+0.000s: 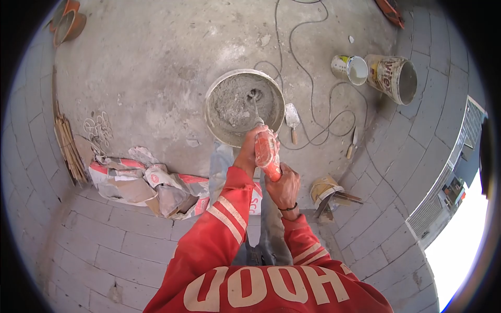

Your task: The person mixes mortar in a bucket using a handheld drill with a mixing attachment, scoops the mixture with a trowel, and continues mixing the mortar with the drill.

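A red power drill [267, 151], smeared with grey, is held in both my hands over a round tub [211, 116]. My left hand [250, 147] is wrapped round its front part near the chuck. Further back, my right hand [285, 189] is closed round the rear end of the drill. A thin mixing shaft [255, 108] runs from the chuck down into grey wet mortar [232, 99] in the tub. The shaft's lower end sits in a dark hollow in the mortar, right of the middle. A trowel [292, 117] lies on the floor just right of the tub.
A grey cable [312, 86] loops across the floor at right. A small white bucket [357, 70] and a larger bucket [406, 82] lie at upper right. Torn cement bags [172, 190] and wooden sticks [70, 148] are at left. Another trowel [353, 143] lies right.
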Demonstrator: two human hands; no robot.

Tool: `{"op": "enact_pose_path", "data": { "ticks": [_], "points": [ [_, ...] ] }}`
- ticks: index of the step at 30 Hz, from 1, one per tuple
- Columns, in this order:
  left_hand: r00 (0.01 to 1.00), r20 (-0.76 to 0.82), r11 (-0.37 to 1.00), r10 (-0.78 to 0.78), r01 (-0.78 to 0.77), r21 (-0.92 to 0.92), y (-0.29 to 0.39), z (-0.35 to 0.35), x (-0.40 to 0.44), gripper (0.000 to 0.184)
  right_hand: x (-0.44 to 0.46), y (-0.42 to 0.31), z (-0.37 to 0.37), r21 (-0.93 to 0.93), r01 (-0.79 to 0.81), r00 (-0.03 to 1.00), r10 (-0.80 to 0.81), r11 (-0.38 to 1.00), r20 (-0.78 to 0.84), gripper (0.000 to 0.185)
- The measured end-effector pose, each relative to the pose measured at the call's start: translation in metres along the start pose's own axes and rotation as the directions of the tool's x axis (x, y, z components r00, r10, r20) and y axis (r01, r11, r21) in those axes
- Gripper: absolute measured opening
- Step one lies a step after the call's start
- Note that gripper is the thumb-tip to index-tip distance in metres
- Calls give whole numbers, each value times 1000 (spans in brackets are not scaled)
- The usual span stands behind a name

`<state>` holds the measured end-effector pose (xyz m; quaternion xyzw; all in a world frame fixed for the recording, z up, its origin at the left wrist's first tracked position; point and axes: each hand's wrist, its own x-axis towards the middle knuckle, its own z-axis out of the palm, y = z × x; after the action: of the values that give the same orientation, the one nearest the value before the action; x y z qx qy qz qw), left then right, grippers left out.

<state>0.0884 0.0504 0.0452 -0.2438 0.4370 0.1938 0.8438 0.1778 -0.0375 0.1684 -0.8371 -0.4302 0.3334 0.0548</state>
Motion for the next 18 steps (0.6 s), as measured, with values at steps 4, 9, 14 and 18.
{"op": "enact_pose_path", "data": {
  "ticks": [4, 9, 14, 18],
  "points": [
    [1000, -14, 997, -9, 8, -72, 8, -1, -6, 33, 2, -9, 2, -20, -6, 1000, 6, 1000, 9, 25],
    [1000, -22, 997, 18, -20, -72, 16, -12, -7, 35, 3, -20, 5, -10, 32, 999, -32, 999, 9, 24],
    [999, 35, 994, 26, -22, -110, 24, -23, -8, 39, 5, -27, 12, -12, 45, 999, -45, 999, -1, 23],
    [995, 88, 996, 40, -33, -84, 30, -29, -8, 40, 5, -33, 15, 16, 72, 997, -72, 997, -5, 23]
  ]
}}
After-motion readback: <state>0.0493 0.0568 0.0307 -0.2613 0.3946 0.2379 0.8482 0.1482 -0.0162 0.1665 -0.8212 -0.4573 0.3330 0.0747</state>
